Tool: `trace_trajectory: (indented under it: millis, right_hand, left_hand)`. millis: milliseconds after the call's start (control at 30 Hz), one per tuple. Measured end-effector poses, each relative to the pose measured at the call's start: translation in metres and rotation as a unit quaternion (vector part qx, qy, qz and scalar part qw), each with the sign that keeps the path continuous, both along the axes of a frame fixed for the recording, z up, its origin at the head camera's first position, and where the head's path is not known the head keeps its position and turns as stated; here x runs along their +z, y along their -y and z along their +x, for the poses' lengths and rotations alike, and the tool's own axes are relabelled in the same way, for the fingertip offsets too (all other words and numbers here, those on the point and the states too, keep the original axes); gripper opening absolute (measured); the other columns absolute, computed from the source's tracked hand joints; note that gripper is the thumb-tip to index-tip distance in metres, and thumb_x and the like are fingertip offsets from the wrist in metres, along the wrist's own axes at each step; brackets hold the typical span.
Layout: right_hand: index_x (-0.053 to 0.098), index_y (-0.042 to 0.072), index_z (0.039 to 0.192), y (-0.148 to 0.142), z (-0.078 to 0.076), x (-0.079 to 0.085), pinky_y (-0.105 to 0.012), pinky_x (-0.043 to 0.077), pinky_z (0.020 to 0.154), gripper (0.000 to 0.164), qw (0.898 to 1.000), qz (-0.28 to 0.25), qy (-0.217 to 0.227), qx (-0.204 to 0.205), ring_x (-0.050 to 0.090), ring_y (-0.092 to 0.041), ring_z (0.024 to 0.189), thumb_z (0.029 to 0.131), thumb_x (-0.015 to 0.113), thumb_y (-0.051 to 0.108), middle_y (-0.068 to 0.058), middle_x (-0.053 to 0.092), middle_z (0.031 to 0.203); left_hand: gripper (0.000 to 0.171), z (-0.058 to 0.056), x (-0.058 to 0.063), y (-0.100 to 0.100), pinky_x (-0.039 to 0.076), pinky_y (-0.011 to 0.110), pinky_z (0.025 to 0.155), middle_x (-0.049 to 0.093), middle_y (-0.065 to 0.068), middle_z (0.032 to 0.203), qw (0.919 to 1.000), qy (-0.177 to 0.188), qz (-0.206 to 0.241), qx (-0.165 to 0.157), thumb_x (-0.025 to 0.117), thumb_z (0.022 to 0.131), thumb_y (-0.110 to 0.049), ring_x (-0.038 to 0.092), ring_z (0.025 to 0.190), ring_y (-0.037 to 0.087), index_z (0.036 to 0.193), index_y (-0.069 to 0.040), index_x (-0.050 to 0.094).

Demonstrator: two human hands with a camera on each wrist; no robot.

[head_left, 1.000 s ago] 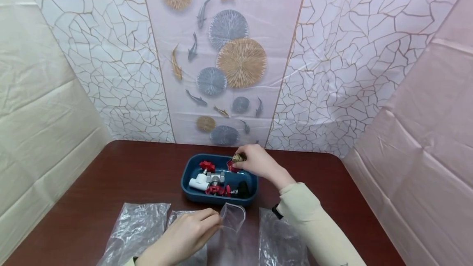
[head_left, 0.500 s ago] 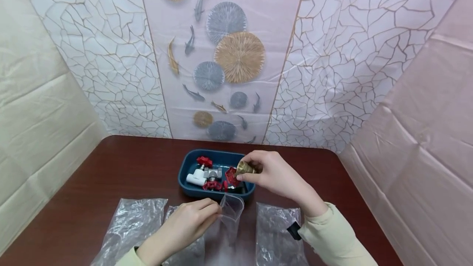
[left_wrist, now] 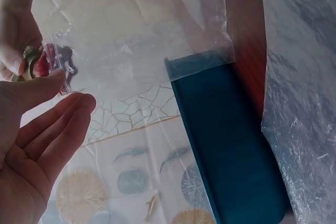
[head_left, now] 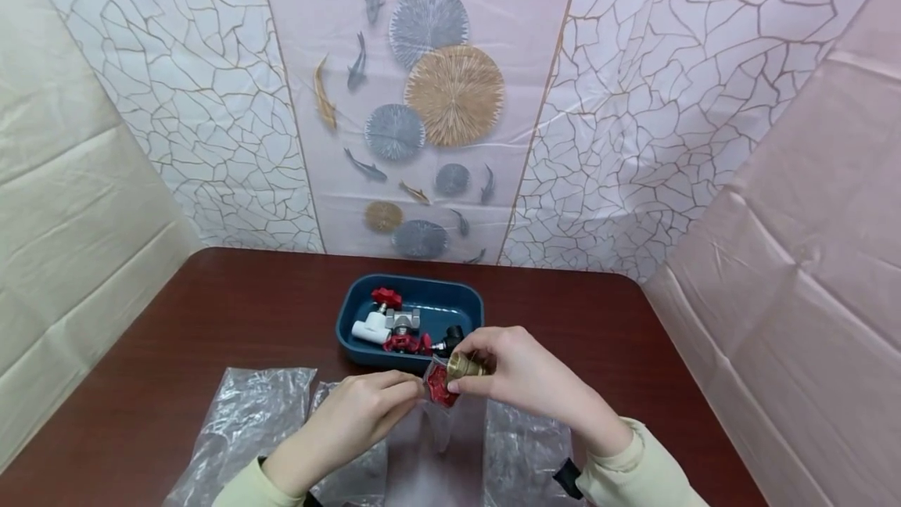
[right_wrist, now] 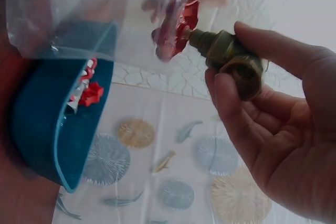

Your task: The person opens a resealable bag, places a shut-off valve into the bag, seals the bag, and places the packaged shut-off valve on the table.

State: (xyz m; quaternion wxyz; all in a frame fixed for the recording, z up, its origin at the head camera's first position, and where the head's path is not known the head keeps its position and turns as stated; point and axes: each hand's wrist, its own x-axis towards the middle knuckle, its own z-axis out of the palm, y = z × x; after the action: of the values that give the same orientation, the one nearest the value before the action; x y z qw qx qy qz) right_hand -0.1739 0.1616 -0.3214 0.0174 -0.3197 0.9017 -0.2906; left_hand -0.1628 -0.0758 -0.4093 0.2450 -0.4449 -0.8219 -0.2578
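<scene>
My right hand (head_left: pixel 528 382) grips a brass gate valve (right_wrist: pixel 233 59) by its body, with the red handwheel (right_wrist: pixel 181 29) pointing toward a clear plastic bag (right_wrist: pixel 89 19). In the right wrist view part of the wheel sits inside the bag's mouth and the brass body stays outside. My left hand (head_left: pixel 359 409) pinches the bag's rim between thumb and fingers, holding the mouth apart; the bag hangs down over the table. Behind both hands stands a blue bin (head_left: pixel 450 293) with more valves in it.
In the bin lie a white tee valve (head_left: pixel 371 329) with a red wheel, a silver valve (head_left: pixel 403 321) and a black-bodied valve (head_left: pixel 450 339). Flat clear bags (head_left: pixel 246 413) lie on the brown table (head_left: pixel 563 319) at left and right (head_left: pixel 524 444). Patterned cloth walls stand behind.
My right hand has lifted the brass gate valve out of the bin and brought it forward to the bag's mouth, where the wheel enters. The left hand keeps its hold on the bag.
</scene>
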Motion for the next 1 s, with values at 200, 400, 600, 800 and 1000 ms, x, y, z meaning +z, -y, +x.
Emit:
trace_trajectory:
  millis: [200,400,600,800,1000]
  right_hand:
    - [0.067,0.015,0.094,0.009,0.004,-0.011,-0.019,0.045,0.059,0.021,0.998,0.049,-0.045,0.019,0.052,-0.002,0.07,0.077,0.077,0.023,0.011,0.059,0.084]
    - [0.069,0.014,0.098,0.019,0.009,-0.02,-0.017,0.046,0.063,0.02,0.994,0.096,-0.035,0.033,0.054,-0.001,0.077,0.079,0.075,0.016,0.009,0.061,0.089]
    - [0.069,0.018,0.097,0.028,0.012,-0.034,-0.024,0.048,0.06,0.022,0.983,0.162,-0.08,0.018,0.058,-0.005,0.077,0.077,0.076,0.021,0.011,0.062,0.088]
    - [0.07,0.021,0.091,0.035,0.012,-0.048,-0.026,0.043,0.049,0.019,0.976,0.187,-0.113,-0.012,0.057,-0.005,0.068,0.074,0.077,0.021,0.012,0.061,0.08]
    - [0.066,0.024,0.075,0.04,0.007,-0.066,-0.026,0.037,0.043,0.012,0.972,0.2,-0.121,-0.015,0.05,-0.004,0.055,0.072,0.078,0.024,0.013,0.055,0.066]
  left_hand:
    - [0.023,0.0,-0.001,-0.001,0.049,0.019,0.068,0.063,-0.01,0.099,0.9999,0.005,0.003,-0.01,0.07,0.082,-0.01,0.06,0.086,0.002,0.102,-0.02,0.067]
    - [0.021,0.0,-0.007,-0.004,0.049,0.019,0.068,0.063,-0.01,0.099,0.9999,-0.009,0.007,-0.013,0.068,0.084,-0.011,0.06,0.086,0.002,0.103,-0.02,0.066]
    - [0.019,0.0,-0.015,-0.004,0.048,0.017,0.069,0.063,-0.011,0.098,0.9992,0.037,0.001,-0.01,0.065,0.087,-0.013,0.059,0.087,0.0,0.105,-0.021,0.066]
    - [0.018,-0.003,-0.024,-0.004,0.047,0.016,0.071,0.063,-0.01,0.099,0.9964,0.081,-0.012,-0.022,0.063,0.089,-0.015,0.059,0.089,0.0,0.106,-0.021,0.066]
    - [0.018,-0.004,-0.031,-0.002,0.048,0.018,0.072,0.063,-0.01,0.101,0.9959,0.086,-0.021,-0.019,0.061,0.09,-0.016,0.059,0.091,0.001,0.107,-0.021,0.066]
